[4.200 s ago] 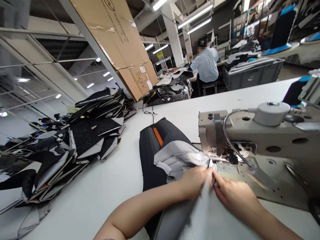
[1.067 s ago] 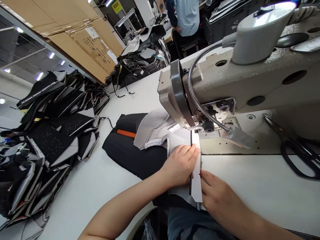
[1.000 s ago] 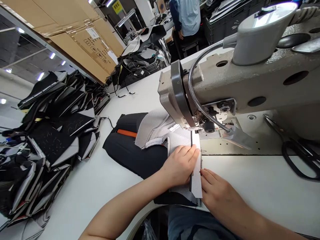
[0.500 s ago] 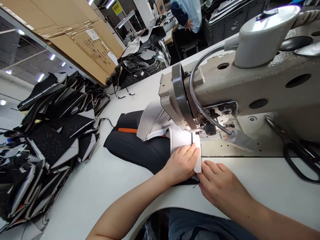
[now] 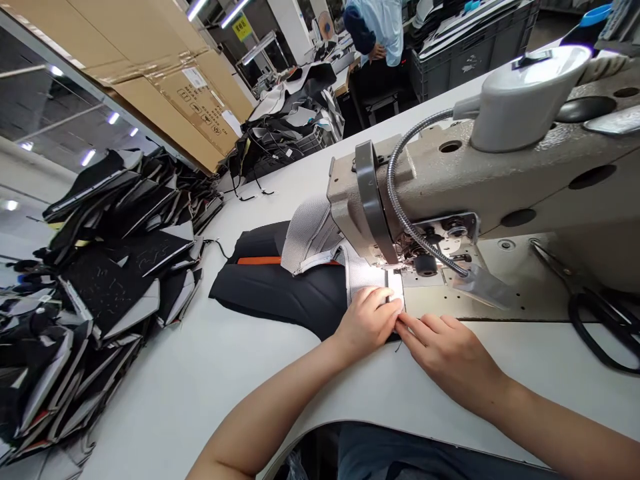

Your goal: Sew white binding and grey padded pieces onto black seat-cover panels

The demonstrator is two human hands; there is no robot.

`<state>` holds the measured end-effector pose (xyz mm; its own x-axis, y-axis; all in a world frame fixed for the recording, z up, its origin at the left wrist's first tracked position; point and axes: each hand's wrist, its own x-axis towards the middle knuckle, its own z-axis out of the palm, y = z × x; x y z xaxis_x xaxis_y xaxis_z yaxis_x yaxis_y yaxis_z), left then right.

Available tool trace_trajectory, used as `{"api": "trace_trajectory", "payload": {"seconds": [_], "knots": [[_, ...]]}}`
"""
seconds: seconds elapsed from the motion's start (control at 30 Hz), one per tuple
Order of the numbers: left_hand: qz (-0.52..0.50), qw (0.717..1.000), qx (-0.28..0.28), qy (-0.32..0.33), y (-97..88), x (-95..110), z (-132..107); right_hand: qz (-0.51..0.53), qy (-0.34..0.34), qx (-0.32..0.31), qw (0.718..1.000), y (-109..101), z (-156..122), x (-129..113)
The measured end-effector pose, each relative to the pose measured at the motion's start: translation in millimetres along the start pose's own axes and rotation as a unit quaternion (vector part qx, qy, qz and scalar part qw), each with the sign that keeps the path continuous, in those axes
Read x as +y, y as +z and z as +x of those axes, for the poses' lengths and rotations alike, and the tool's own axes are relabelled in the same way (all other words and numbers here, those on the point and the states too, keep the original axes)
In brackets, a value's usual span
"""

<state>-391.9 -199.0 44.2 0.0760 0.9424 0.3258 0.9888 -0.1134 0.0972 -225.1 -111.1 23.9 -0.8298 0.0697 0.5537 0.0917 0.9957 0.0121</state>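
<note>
A sewn fabric piece of black cloth (image 5: pixel 280 293) and light grey mesh (image 5: pixel 310 230) lies at the sewing machine (image 5: pixel 450 180), with an orange strip (image 5: pixel 259 261) showing along it. Its light-coloured end is under the machine's lit needle area. My left hand (image 5: pixel 369 321) is closed on the fabric just in front of the presser foot, fingers bunched at the edge. Close beside it, my right hand (image 5: pixel 447 350) pinches the fabric's near corner. The fingertips of both hands almost meet, and they hide that corner.
Black-handled scissors (image 5: pixel 590 300) lie on the machine bed at right. Stacked black and grey cut pieces (image 5: pixel 120 253) fill the left side. Cardboard boxes (image 5: pixel 195 107) stand behind, and another person (image 5: pixel 383 33) is beyond the table near a grey crate (image 5: pixel 473 60).
The fabric's light end has moved farther in under the needle, so less of it shows in front. Both hands have followed and come closer together. The view has shifted slightly.
</note>
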Motion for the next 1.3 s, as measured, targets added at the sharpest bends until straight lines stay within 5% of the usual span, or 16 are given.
{"api": "trace_trajectory", "payload": {"seconds": [0.33,0.93,1.3], "knots": [[-0.025,0.996,0.081,0.035,7.1,-25.4,13.4,-0.004,0.007,-0.011,1.000,11.0,0.9,5.2],[0.010,0.995,0.082,0.064,26.4,-83.8,53.8,0.006,0.080,-0.030,0.996,11.8,7.6,2.4],[-0.003,0.993,0.079,0.087,12.2,-77.3,51.2,0.076,0.148,-0.048,0.985,7.7,11.7,-2.2]]}}
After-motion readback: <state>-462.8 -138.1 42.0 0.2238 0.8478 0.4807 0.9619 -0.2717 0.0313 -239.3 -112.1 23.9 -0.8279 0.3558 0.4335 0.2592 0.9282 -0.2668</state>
